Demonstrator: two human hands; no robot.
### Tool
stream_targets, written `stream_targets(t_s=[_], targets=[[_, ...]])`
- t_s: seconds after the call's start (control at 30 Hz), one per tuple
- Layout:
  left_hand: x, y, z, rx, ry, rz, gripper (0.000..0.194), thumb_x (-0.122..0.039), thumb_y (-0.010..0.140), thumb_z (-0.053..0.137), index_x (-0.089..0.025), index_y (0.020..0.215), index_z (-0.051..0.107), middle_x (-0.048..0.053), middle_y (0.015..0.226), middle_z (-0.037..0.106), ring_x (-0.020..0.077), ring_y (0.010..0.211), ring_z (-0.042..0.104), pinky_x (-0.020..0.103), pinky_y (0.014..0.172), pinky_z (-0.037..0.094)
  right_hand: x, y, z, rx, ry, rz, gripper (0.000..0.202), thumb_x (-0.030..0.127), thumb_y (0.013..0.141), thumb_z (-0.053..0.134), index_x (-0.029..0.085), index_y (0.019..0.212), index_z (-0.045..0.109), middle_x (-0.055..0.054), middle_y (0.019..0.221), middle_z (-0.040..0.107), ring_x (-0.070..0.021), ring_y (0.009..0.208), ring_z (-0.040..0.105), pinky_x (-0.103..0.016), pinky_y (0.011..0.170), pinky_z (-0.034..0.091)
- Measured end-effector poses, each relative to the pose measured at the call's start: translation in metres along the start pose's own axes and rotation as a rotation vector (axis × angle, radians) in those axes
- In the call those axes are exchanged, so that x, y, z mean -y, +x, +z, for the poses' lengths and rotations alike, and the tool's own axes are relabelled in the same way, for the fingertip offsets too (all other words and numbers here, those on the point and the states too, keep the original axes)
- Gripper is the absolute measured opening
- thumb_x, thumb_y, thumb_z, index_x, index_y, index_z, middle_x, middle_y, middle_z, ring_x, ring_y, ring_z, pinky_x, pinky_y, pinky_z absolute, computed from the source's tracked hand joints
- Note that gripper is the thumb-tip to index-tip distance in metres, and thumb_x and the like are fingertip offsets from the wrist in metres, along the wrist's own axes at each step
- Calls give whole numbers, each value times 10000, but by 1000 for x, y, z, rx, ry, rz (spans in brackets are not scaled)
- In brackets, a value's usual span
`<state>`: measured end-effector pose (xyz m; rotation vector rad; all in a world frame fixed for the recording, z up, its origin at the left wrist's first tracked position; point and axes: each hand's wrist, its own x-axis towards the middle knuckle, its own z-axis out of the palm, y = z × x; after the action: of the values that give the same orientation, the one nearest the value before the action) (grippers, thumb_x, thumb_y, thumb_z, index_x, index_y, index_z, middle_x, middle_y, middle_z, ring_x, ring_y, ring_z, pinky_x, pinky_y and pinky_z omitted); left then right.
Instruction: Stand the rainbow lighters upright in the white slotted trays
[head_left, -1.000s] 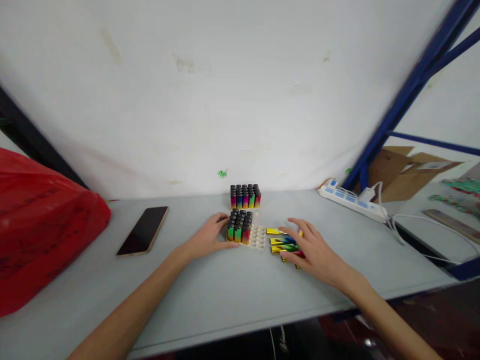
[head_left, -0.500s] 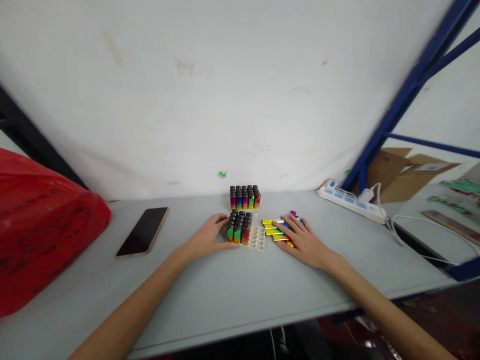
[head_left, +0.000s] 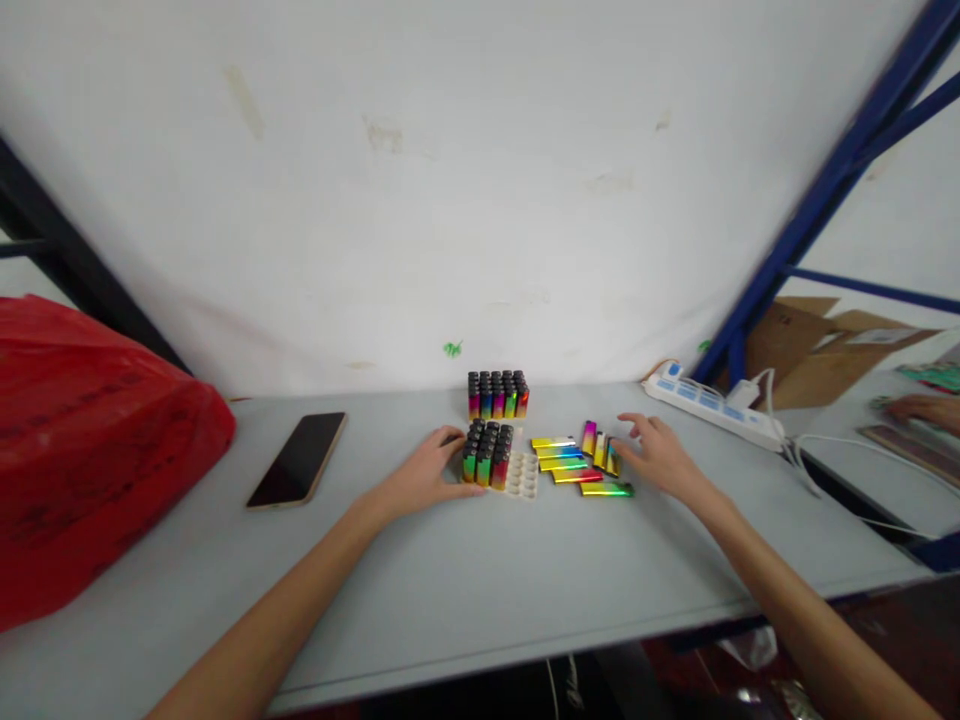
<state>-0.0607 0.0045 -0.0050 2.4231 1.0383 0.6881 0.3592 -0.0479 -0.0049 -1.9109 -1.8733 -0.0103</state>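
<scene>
My left hand (head_left: 421, 477) grips the left end of a white tray (head_left: 527, 476), thumb at the front and fingers behind. Upright lighters with black tops (head_left: 487, 455) fill the tray's left part; on its right, bare round pockets show. Another block of upright lighters (head_left: 498, 394) stands behind, near the wall. To the right of the tray, several shiny loose lighters (head_left: 568, 464) lie flat, mostly pointing sideways, with a few turned lengthwise. My right hand (head_left: 660, 458) is open at their right edge, fingers apart, fingertips beside the lengthwise lighters; whether they touch is unclear.
A dark phone (head_left: 298, 460) lies at left beside a red plastic bag (head_left: 97, 460). A white power strip (head_left: 712, 408) with cables sits at back right, near a blue metal frame (head_left: 780, 240) and a cardboard box (head_left: 832, 345). Another person's hand (head_left: 928, 408) shows at far right.
My right hand has slid right off the loose lighters, which now lie uncovered and spread out. My left hand stays at the tray. Another person's hand has appeared at the far right.
</scene>
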Motion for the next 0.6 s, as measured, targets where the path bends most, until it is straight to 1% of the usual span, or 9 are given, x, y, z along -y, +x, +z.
stream_targets(t_s=[0.07, 0.13, 0.2, 0.3, 0.37, 0.43, 0.5, 0.53, 0.6], targets=[[0, 0, 0, 5, 1, 0, 760, -705, 751, 823, -208, 1306, 681, 143, 1356, 622, 365, 1279, 603, 516, 1178, 471, -2, -1, 7, 107, -25, 31, 462, 373, 1012, 542, 99, 1380, 596, -146, 1003, 724, -287, 980, 689, -392, 923, 511], [-1, 0, -1, 4, -1, 3, 752, -705, 745, 826, -214, 1297, 685, 138, 1355, 624, 365, 1274, 605, 521, 1177, 471, -2, 0, 10, 173, -35, 73, 448, 342, 1040, 504, 90, 1405, 569, -134, 964, 744, -274, 956, 700, -355, 875, 499], [-1, 0, -1, 3, -6, 2, 743, -706, 739, 829, -219, 1283, 692, 130, 1342, 634, 366, 1265, 612, 517, 1167, 480, 0, 6, 10, 205, -62, 113, 464, 325, 1044, 511, 87, 1441, 539, -146, 998, 762, -273, 958, 714, -336, 845, 488], [-2, 1, -2, 4, -10, -8, 737, -704, 738, 829, -215, 1274, 696, 132, 1341, 635, 367, 1271, 612, 503, 1159, 485, 3, 19, 6, 226, -155, 170, 489, 262, 1014, 558, 87, 1469, 527, -188, 1112, 763, -288, 1031, 722, -334, 859, 481], [-2, 0, -2, 4, -11, -11, 739, -698, 737, 833, -213, 1277, 696, 134, 1341, 635, 366, 1274, 611, 506, 1160, 485, 4, 29, 3, 230, -206, 186, 419, 200, 991, 561, 69, 1387, 601, -225, 1158, 746, -303, 1090, 712, -338, 881, 482], [-3, 0, -2, 7, -11, -9, 743, -688, 736, 839, -209, 1284, 695, 135, 1333, 637, 366, 1268, 616, 515, 1163, 484, 7, 38, -2, 226, -227, 170, 317, 164, 986, 530, 67, 1249, 678, -241, 1159, 734, -307, 1113, 702, -339, 897, 484], [-4, 0, -2, 10, -7, -7, 748, -681, 746, 836, -195, 1295, 692, 142, 1339, 632, 367, 1266, 619, 520, 1167, 481, 13, 45, -7, 192, -138, 138, 277, 153, 984, 497, 84, 1167, 692, -221, 1119, 732, -283, 1049, 712, -331, 872, 497], [-4, 0, -2, 11, -5, -8, 757, -682, 749, 834, -186, 1302, 689, 149, 1349, 626, 369, 1270, 618, 519, 1170, 479, 18, 47, -9, 170, -26, 130, 272, 164, 979, 493, 99, 1170, 676, -195, 1088, 731, -261, 984, 718, -324, 835, 508], [-4, -1, -2, 12, 3, -13, 774, -692, 744, 834, -180, 1306, 688, 159, 1371, 615, 376, 1283, 613, 517, 1175, 477, 35, 50, -13, 161, 342, 132, 271, 232, 974, 505, 150, 1206, 618, -115, 1012, 716, -205, 807, 705, -303, 719, 522]])
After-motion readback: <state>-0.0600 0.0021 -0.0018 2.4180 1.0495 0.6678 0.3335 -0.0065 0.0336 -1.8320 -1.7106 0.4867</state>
